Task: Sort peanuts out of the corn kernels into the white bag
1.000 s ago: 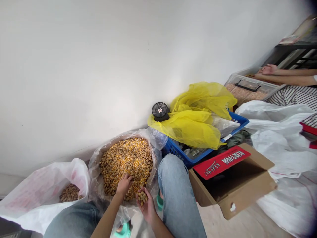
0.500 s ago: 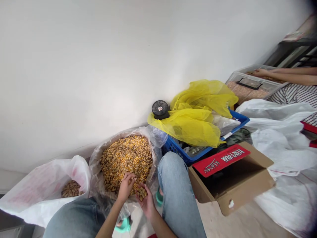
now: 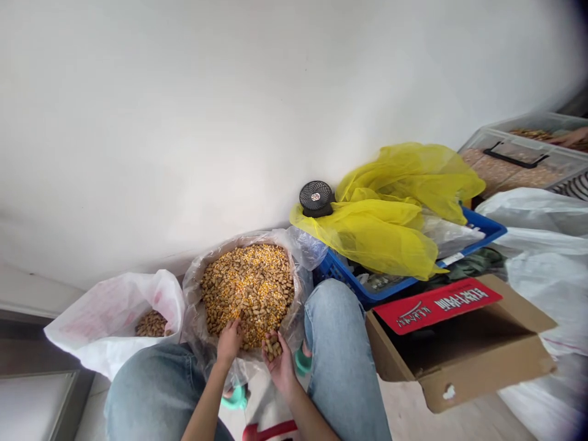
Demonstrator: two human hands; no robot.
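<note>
A clear plastic bag (image 3: 192, 288), opened wide between my knees, holds a mix of unshelled peanuts (image 3: 220, 282) and loose yellow corn kernels (image 3: 271, 318). My left hand (image 3: 230, 340) is down at the near left part of the mix, fingers bent together against it; what is between the fingertips is hidden. Over the bag's near edge, my right hand (image 3: 281, 362) is cupped palm up around a small handful of peanuts (image 3: 272, 347). To the left, a white sack (image 3: 105, 318) lies with its mouth open, more peanuts (image 3: 151, 324) showing inside.
Right of my knee stands an open cardboard box (image 3: 487, 367) with a red flap. Behind it, a blue basket (image 3: 395, 291) carries yellow mesh (image 3: 390, 239) and a small black fan (image 3: 316, 199). Far right, another person's hand (image 3: 572, 138) reaches into a clear bin (image 3: 514, 168).
The view has swung left, so the scene sits further right. My left hand has gone from beside the right hand to the peanuts on the left. My right hand still cradles its handful.
</note>
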